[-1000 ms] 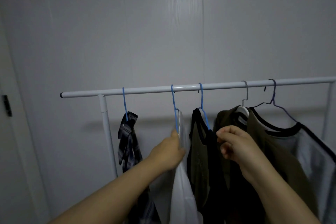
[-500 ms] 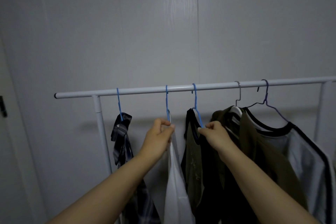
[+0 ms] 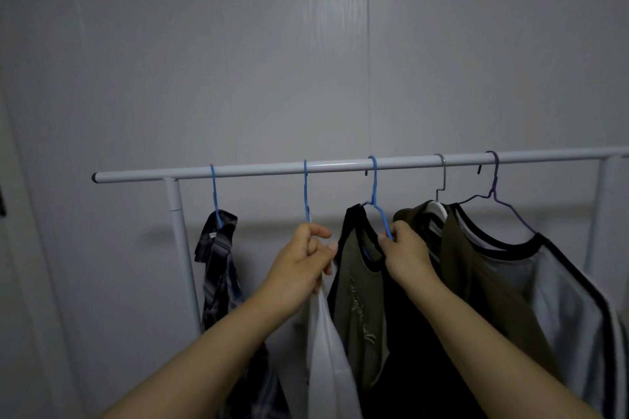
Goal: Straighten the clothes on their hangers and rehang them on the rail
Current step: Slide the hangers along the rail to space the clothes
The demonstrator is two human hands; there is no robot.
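Clothes hung on five hangers along the white rail, which ran across the view in front of a pale grey wall. The right hand pinched the shoulder wire of the third blue hanger, whose hook sat over the rail; an olive and black top hung from it. Just to its left, the left hand gripped the top of a white garment below the second blue hanger, fingers curled round the cloth. Whether those fingers also held the hanger wire could not be told. At the far left of the rail, a dark plaid shirt drooped bunched from the first blue hanger, beside the rail's white upright post. To the right, a grey metal hanger carried an olive garment, and a purple hanger carried a grey shirt with black trim, turned partly toward the camera.
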